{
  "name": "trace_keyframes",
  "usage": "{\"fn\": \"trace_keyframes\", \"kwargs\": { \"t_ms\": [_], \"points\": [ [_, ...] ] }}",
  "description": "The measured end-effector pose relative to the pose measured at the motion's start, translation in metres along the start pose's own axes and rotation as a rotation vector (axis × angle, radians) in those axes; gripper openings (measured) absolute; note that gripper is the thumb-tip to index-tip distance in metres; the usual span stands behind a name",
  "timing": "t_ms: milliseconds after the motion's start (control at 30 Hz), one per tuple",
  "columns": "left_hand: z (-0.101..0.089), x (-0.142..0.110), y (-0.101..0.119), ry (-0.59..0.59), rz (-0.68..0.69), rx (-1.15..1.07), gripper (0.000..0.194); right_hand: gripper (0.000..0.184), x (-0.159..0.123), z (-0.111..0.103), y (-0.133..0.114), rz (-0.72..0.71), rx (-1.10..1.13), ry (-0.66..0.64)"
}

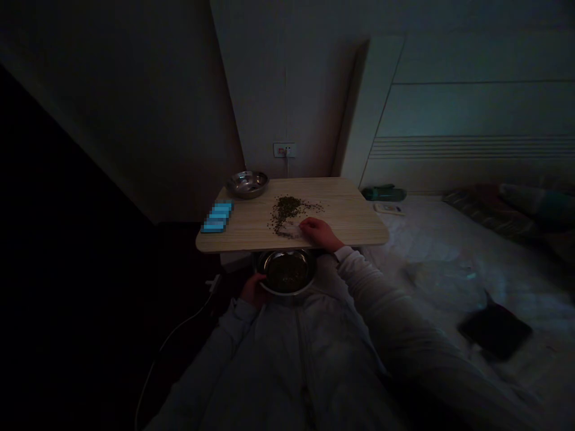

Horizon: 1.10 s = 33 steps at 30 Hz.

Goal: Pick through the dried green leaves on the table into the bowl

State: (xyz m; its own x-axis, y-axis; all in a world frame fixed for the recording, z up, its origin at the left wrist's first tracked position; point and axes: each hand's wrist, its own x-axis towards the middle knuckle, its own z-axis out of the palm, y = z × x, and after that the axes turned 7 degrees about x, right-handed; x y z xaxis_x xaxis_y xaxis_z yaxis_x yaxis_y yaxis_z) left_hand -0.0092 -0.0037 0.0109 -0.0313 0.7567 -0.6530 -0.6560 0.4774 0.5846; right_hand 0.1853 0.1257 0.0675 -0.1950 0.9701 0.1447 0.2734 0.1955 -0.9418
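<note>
My left hand [254,291] grips the rim of a metal bowl [309,272] below the front edge of the small table. Dark contents cover the bowl's bottom; in the dim light their kind is unclear. Over the tabletop, my right hand [318,232] is closed, with its fingers on a pale, thin piece [291,230] whose kind I cannot make out. Small dark green beans or seeds [290,208] lie in a loose pile just beyond that piece, with stray ones scattered around it.
A second metal bowl [248,184] stands at the table's [348,206] back left corner, and a lit phone [217,216] lies in front of it. Right of the table is a bed [417,245] with a green bottle [384,193], a remote [389,209] and a dark flat object [495,329].
</note>
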Motion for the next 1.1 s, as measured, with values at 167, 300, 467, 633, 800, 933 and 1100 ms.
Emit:
{"fn": "trace_keyframes", "kwargs": {
  "t_ms": [167, 300, 467, 633, 800, 933, 1100],
  "points": [
    [0.0003, -0.0012, 0.0001, 0.002, 0.008, 0.009, 0.016, 0.010, -0.0015, -0.0010, -0.0017, -0.011, -0.017, -0.022],
    [-0.0019, -0.0003, -0.0002, -0.005, -0.010, 0.032, 0.016, 0.011, -0.0033, -0.0019, -0.0050, 0.001, -0.014, -0.041],
    [-0.0018, 0.0012, -0.0003, -0.010, -0.027, 0.030, 0.016, 0.011, -0.0035, -0.0027, -0.0055, -0.005, 0.010, -0.067],
    [-0.0027, 0.0021, -0.0001, -0.028, -0.040, 0.006, 0.017, 0.013, -0.0036, -0.0042, -0.0049, 0.006, 0.026, -0.110],
    [-0.0042, 0.0029, -0.0004, -0.042, -0.036, -0.008, 0.016, 0.016, -0.0046, -0.0045, -0.0048, 0.012, 0.039, -0.128],
    [-0.0038, 0.0027, -0.0003, -0.025, -0.030, -0.016, 0.017, 0.017, -0.0053, -0.0040, -0.0053, 0.021, 0.023, -0.117],
    [-0.0013, 0.0000, 0.0008, -0.023, -0.051, -0.015, 0.017, 0.016, -0.0056, -0.0037, -0.0069, 0.005, -0.008, -0.108]
  ]
}}
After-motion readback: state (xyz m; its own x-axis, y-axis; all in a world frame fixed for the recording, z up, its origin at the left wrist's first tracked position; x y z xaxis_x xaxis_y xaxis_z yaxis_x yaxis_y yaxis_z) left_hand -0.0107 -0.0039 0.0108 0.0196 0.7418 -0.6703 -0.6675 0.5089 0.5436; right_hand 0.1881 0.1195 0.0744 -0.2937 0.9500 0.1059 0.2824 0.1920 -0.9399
